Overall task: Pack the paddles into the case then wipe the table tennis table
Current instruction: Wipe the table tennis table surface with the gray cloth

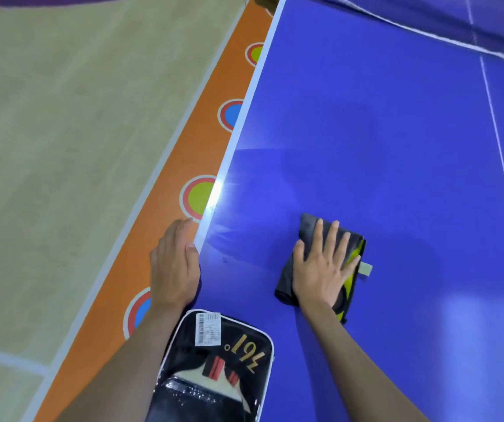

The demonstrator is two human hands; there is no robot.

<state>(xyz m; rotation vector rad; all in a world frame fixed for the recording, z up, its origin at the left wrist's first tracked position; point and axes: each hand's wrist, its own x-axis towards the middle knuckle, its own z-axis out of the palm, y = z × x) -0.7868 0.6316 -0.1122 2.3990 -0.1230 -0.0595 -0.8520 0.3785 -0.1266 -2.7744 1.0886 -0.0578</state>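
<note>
Lying flat on the blue worktop (397,147), a folded dark cloth (311,236) with a yellow-green edge and a small pale tag sits under the right hand (320,269), whose fingers (333,239) are straight and spread, pressing down on the fabric rather than curling round it. Near the worktop's close edge, just left of that forearm, rests the black paddle case (214,367) with white piping, a barcode sticker and gold lettering; a paddle handle shows through its clear panel. The left hand (174,269) rests at the white side edge of the worktop just beyond the case, thumb on top and fingers (180,229) relaxed and gripping nothing. White lines cross the blue surface, and the net (488,16) runs across the far corner. Below the edge lies an orange floor strip (159,245) with coloured circles, then pale wood flooring (61,117).
</note>
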